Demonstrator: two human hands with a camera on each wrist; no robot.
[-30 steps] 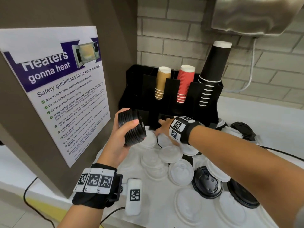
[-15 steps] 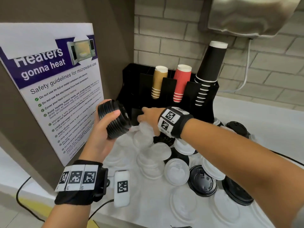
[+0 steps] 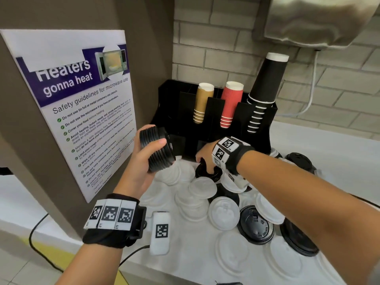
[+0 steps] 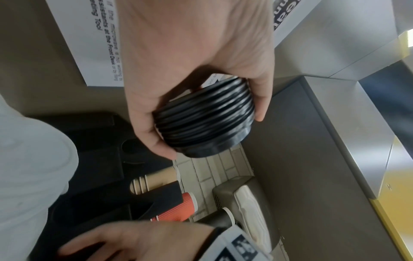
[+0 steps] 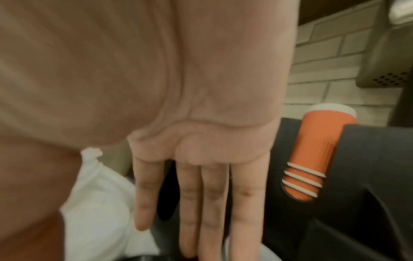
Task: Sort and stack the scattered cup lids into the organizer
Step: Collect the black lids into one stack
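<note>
My left hand (image 3: 153,138) grips a sideways stack of small black lids (image 3: 162,159), held in the air just in front of the black organizer (image 3: 176,112). The left wrist view shows thumb and fingers wrapped round this stack (image 4: 208,123). My right hand (image 3: 203,159) reaches down at the organizer's foot, over a black lid (image 3: 207,174) in the scattered pile. Its fingers (image 5: 205,203) lie straight and point down; I cannot see the thumb. White lids (image 3: 202,187) and larger black lids (image 3: 256,227) lie scattered on the white counter.
The organizer holds upside-down tan (image 3: 202,101), red (image 3: 231,103) and black cups (image 3: 265,87). A brown panel with a poster (image 3: 82,112) stands close on the left. A white tagged device (image 3: 161,231) and cable lie near the counter's front edge. A metal dispenser (image 3: 318,21) hangs above.
My right hand has drawn back from the organizer's front and come down onto a black lid among the white ones. The left hand still holds the black stack in about the same place.
</note>
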